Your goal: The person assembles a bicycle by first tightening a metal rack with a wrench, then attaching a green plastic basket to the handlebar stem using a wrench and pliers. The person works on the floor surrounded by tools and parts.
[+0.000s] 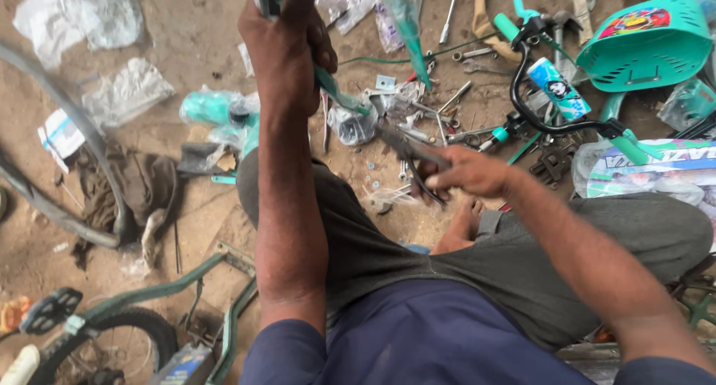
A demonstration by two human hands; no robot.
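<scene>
My left hand [287, 49] is raised high and grips a teal bicycle part [339, 94] whose upper end leaves the frame at the top. My right hand [466, 172] is closed around the handles of dark pliers [406, 148]. The pliers' jaws point up-left toward the teal part, close to its lower end. I sit on the dirt floor with my knees spread, in dark grey trousers, one bare foot [462, 225] showing between them.
Black handlebars with teal grips [556, 105] and a teal basket [645, 46] lie at the right. Wrenches, bolts and nuts [447, 109] litter the ground ahead. Plastic bags [123, 90], a tyre [56, 206], a rag [145, 184] and a small wheel [112, 348] sit left.
</scene>
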